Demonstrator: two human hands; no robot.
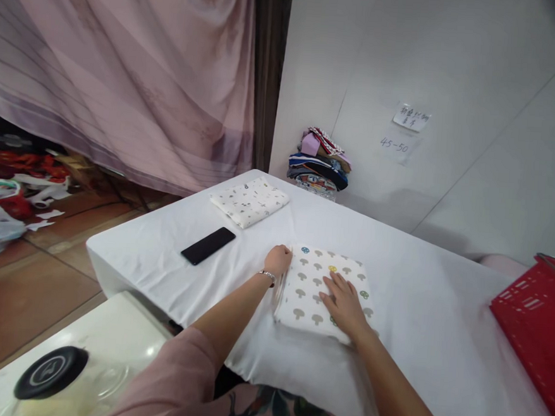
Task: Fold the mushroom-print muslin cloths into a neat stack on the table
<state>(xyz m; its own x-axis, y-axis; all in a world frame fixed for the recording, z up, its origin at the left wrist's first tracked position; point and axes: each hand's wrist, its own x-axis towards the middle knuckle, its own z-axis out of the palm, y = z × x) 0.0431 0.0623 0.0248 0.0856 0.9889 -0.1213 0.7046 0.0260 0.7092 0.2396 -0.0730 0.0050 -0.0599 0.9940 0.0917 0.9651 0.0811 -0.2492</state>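
Note:
A folded white cloth with a mushroom print (314,280) lies on the white-covered table (422,319) in front of me. My right hand (344,300) rests flat on top of it, fingers stretched out. My left hand (278,259) is curled against the cloth's far left corner, fingers closed on its edge. A second folded white cloth with small prints (250,200) lies further back to the left.
A black phone (207,245) lies on the table left of my hands. A stack of folded clothes (321,161) stands at the far edge by the wall. A red basket (539,321) sits at the right. A white appliance with a black disc (52,372) is near left.

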